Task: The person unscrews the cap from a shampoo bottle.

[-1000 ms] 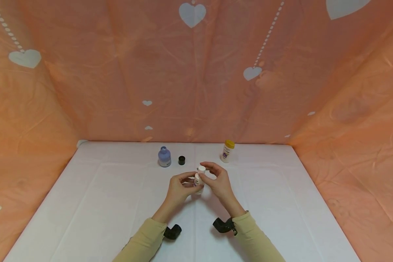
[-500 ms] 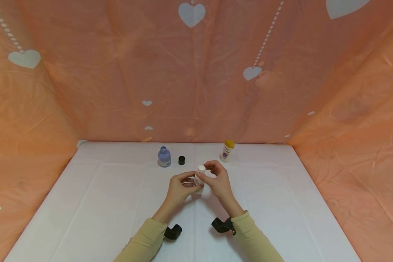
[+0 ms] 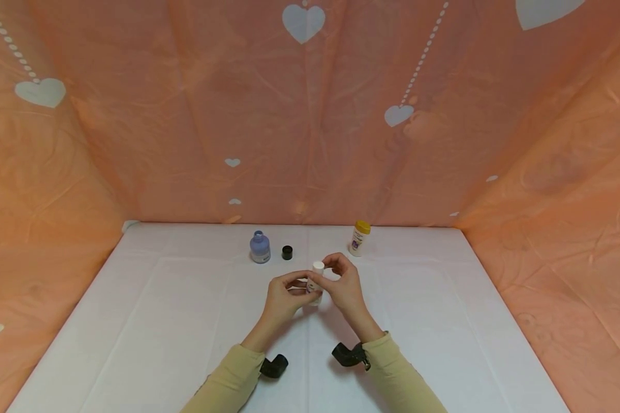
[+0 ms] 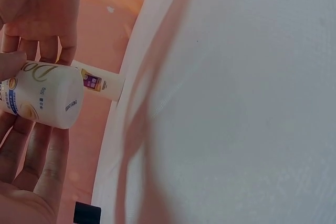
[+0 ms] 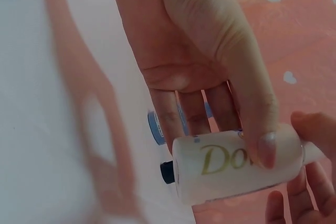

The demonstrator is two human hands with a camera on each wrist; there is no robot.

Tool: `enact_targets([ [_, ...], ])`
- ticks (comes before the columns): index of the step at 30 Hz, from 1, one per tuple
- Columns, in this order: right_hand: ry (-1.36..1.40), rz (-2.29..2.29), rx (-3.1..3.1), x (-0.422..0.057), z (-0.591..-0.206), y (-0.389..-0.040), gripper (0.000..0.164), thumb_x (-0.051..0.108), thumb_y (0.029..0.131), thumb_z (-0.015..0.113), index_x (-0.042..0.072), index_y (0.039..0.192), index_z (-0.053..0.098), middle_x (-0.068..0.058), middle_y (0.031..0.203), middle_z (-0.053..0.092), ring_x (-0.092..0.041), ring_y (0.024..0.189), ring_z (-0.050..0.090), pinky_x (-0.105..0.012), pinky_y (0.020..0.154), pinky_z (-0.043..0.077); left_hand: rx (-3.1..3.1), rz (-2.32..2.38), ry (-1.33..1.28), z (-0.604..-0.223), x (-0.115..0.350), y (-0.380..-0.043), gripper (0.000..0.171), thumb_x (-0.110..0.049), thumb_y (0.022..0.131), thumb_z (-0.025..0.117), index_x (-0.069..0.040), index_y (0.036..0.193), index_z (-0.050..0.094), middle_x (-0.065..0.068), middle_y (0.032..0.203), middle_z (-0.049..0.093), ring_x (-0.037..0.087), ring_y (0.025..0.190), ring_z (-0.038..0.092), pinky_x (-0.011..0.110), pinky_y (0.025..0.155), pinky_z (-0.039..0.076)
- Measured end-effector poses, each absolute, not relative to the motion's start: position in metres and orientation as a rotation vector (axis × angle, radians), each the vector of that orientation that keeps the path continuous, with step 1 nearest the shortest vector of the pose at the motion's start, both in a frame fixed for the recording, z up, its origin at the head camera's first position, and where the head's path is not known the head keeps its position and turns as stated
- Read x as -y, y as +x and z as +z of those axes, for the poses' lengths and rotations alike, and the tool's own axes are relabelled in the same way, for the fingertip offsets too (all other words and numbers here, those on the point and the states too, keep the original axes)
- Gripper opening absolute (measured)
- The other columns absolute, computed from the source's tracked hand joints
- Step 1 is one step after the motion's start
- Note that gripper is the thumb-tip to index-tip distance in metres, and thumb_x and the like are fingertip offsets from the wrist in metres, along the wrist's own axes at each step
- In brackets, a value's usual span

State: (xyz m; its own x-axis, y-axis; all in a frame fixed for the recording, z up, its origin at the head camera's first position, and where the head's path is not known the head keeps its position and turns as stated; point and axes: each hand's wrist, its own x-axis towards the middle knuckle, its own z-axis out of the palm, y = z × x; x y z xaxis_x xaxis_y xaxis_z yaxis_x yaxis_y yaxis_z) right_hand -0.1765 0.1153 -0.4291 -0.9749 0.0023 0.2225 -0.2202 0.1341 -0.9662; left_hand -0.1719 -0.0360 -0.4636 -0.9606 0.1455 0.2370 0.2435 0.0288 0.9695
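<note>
Both hands hold a small white lotion bottle (image 3: 314,285) above the table, upright in the head view. My left hand (image 3: 281,298) grips its body, with the thumb across the front and the fingers behind. At the top end, my right hand (image 3: 345,287) has its thumb and fingers curled about the bottle's neck, near the white cap (image 3: 318,265). Gold lettering shows on the bottle (image 5: 226,161) in the right wrist view. The left wrist view shows the bottle's flat base (image 4: 71,100) facing the table, with the right hand (image 4: 47,9) on the far side.
Toward the back of the white table (image 3: 186,321) stands a blue bottle (image 3: 260,249) without a cap. A small black cap (image 3: 287,253) lies beside it. Farther right is a white bottle with a yellow lid (image 3: 359,240). Orange cloth with hearts (image 3: 268,115) surrounds the table.
My right thumb has slid slightly left across the bottle, and the right index finger has drawn a little right of the white cap. My left hand and the bottle stay nearly in place.
</note>
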Motion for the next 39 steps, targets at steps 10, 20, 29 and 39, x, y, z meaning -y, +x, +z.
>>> enact_targets([
  [10, 0.279, 1.982, 2.296, -0.1193, -0.429, -0.1765, 0.026, 0.003, 0.085, 0.071, -0.003, 0.11, 0.067, -0.012, 0.104, 0.066, -0.025, 0.105, 0.055, -0.049, 0.1, 0.035, 2.187, -2.164, -0.385, -0.4616, 0.0362, -0.1728, 0.041, 0.006, 0.071, 0.08, 0.005, 0.111, 0.068, 0.019, 0.103, 0.067, 0.034, 0.088, 0.065, 0.034, 0.076, 0.057],
  [20, 0.342, 2.0, 2.291, -0.1208, -0.4305, -0.1758, 0.035, 0.004, 0.085, 0.071, -0.002, 0.119, 0.063, -0.015, 0.113, 0.065, -0.026, 0.109, 0.052, -0.057, 0.099, 0.033, 2.175, -2.211, -0.357, -0.464, 0.0355, -0.1745, 0.041, 0.006, 0.072, 0.08, 0.006, 0.111, 0.068, 0.024, 0.103, 0.066, 0.032, 0.088, 0.066, 0.031, 0.074, 0.057],
  [29, 0.244, 1.938, 2.258, -0.1158, -0.4287, -0.1756, 0.039, 0.005, 0.077, 0.08, -0.007, 0.108, 0.059, -0.015, 0.103, 0.062, -0.035, 0.1, 0.053, -0.047, 0.092, 0.038, 2.168, -2.191, -0.358, -0.4639, 0.0336, -0.1741, 0.04, 0.005, 0.071, 0.081, 0.005, 0.109, 0.069, 0.023, 0.101, 0.067, 0.032, 0.087, 0.066, 0.038, 0.076, 0.057],
  [39, 0.221, 1.912, 2.235, -0.116, -0.4291, -0.175, 0.03, 0.006, 0.076, 0.081, -0.004, 0.097, 0.061, -0.01, 0.094, 0.061, -0.031, 0.094, 0.053, -0.038, 0.081, 0.041, 2.186, -2.156, -0.367, -0.463, 0.0336, -0.173, 0.04, 0.003, 0.071, 0.081, 0.004, 0.109, 0.069, 0.02, 0.102, 0.067, 0.031, 0.088, 0.066, 0.038, 0.077, 0.057],
])
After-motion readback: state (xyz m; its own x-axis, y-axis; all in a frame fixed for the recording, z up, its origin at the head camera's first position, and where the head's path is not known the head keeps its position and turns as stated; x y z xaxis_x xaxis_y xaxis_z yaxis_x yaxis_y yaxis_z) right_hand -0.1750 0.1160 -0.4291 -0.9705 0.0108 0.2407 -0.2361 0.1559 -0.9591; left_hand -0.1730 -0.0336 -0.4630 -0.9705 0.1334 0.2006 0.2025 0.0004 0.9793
